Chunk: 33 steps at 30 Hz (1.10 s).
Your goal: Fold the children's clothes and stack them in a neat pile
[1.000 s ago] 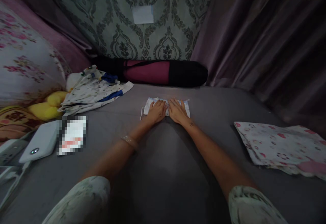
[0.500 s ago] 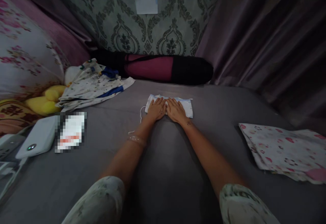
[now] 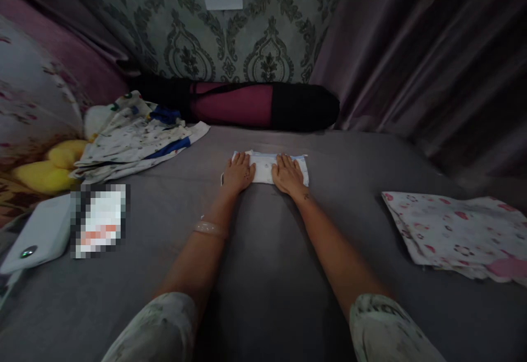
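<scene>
A small folded white cloth [image 3: 262,169] with a blue edge along its far side lies flat on the grey bed sheet [image 3: 263,274]. My left hand [image 3: 239,174] rests palm down on its left end, fingers stretched out. On the right part of the cloth, my right hand [image 3: 288,173] also presses flat, fingers pointing away from me. Faint small prints show on the cloth between the two hands. A bit of white cord peeks out left of my left hand; most of it is hidden.
At the right lies a folded cloth with pink prints [image 3: 457,233]. To the left are a crumpled printed garment [image 3: 123,142], a yellow plush toy [image 3: 51,173], a white power bank [image 3: 41,230] and a blurred-out card [image 3: 101,219]. A black-and-maroon long bag [image 3: 234,104] lines the wall.
My hands have slid apart along the cloth, the left one to its left end and the right one slightly rightward. The view has shifted a little.
</scene>
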Each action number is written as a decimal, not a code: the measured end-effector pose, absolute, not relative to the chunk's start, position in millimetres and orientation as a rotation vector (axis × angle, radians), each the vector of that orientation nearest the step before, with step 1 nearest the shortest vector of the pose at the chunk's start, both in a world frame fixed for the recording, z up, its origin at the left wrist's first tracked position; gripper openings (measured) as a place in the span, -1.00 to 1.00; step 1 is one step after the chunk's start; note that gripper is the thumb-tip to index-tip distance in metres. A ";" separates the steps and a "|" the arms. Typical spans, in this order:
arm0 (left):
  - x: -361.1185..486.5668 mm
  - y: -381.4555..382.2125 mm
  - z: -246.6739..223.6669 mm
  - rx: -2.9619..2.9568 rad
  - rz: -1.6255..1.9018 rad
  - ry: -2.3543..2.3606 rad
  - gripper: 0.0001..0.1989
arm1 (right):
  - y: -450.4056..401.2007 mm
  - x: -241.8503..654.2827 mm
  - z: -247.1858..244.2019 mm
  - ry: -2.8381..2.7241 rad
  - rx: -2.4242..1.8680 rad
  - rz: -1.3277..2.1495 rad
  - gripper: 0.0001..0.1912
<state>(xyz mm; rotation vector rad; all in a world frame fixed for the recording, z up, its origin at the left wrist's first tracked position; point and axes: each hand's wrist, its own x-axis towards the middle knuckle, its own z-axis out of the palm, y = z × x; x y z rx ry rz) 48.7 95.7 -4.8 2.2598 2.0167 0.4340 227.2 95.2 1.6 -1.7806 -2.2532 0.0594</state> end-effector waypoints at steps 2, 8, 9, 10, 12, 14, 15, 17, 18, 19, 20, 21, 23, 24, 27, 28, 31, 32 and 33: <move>43.2 99.2 -10.1 2.255 0.458 2.016 -0.43 | 96.6 232.4 0.6 -2.236 -1.802 0.046 -0.41; 22.1 106.7 -22.7 2.178 0.581 2.008 -0.40 | 103.8 257.0 -3.9 -2.212 -1.879 0.041 -0.38; 19.7 106.3 -22.6 2.165 0.585 2.015 -0.40 | 104.6 260.7 -4.6 -2.202 -1.890 0.036 -0.38; 18.1 105.5 -21.7 2.159 0.574 2.022 -0.40 | 105.1 263.5 -5.4 -2.196 -1.898 0.037 -0.39; 17.1 103.0 -18.9 2.153 0.531 2.036 -0.40 | 105.5 266.9 -6.7 -2.194 -1.907 0.055 -0.39; 18.1 100.4 -15.7 2.138 0.490 2.056 -0.40 | 105.0 267.7 -7.4 -2.186 -1.911 0.064 -0.39; 18.8 99.4 -14.4 2.130 0.475 2.062 -0.39 | 104.5 267.6 -7.3 -2.181 -1.910 0.064 -0.40; 20.1 97.8 -11.8 2.119 0.452 2.065 -0.39 | 102.9 267.0 -5.7 -2.181 -1.903 0.064 -0.40; 20.7 97.3 -10.1 2.118 0.441 2.066 -0.39 | 101.9 266.5 -4.2 -2.184 -1.900 0.066 -0.40; 21.5 96.9 -8.0 2.124 0.434 2.070 -0.39 | 101.0 265.9 -2.2 -2.186 -1.901 0.069 -0.40; 22.7 96.5 -5.2 2.137 0.437 2.080 -0.39 | 100.2 265.0 0.1 -2.184 -1.899 0.065 -0.40; 24.4 96.1 -1.9 2.160 0.449 2.095 -0.39 | 99.6 263.9 2.4 -2.181 -1.893 0.051 -0.40; 29.2 95.4 5.6 2.242 0.493 2.116 -0.38 | 99.6 260.7 6.4 -2.170 -1.859 0.004 -0.39; 32.1 95.1 9.0 2.291 0.514 2.114 -0.38 | 100.1 258.9 7.6 -2.166 -1.838 -0.017 -0.39; 39.9 94.4 13.4 2.374 0.459 2.056 -0.39 | 102.7 254.8 6.2 -2.179 -1.814 -0.003 -0.37; 41.4 94.3 12.6 2.363 0.404 2.040 -0.39 | 103.5 254.3 4.4 -2.192 -1.821 0.020 -0.37; 42.2 94.4 6.8 2.293 0.254 2.032 -0.37 | 104.6 254.8 -2.1 -2.232 -1.849 0.062 -0.36; 41.7 94.6 5.1 2.277 0.228 2.037 -0.36 | 104.6 255.2 -3.9 -2.236 -1.852 0.061 -0.36; 41.1 94.7 3.8 2.269 0.212 2.041 -0.36 | 104.6 255.5 -5.1 -2.235 -1.853 0.055 -0.36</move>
